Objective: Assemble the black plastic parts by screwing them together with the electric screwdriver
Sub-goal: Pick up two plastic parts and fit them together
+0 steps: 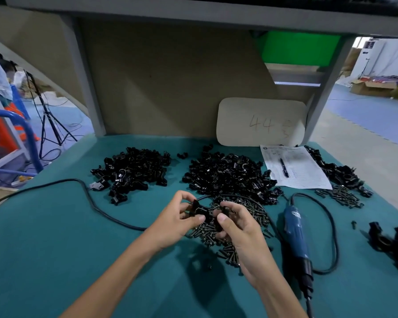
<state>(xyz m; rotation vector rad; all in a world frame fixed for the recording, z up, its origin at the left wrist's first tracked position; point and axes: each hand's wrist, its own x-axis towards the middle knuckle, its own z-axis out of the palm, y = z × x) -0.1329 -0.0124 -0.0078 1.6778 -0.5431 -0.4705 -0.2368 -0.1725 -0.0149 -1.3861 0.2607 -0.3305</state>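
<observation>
My left hand (177, 216) pinches a black plastic part (201, 211) above a heap of dark screws (230, 232). My right hand (237, 223) grips a second black piece (225, 210) pressed against the first; my fingers hide where the two meet. The blue electric screwdriver (295, 235) lies untouched on the green mat to the right of my right hand, tip toward me. Two heaps of black plastic parts sit farther back, one at the left (133, 171) and one in the middle (228, 175).
Its black cord (85, 191) loops across the mat to the left. A paper sheet with a pen (294, 168) lies at the back right, with more black parts (340, 173) and screws (340, 196) beside it. Finished assemblies (391, 244) sit at the right edge. A beige board (260, 122) leans on the back panel.
</observation>
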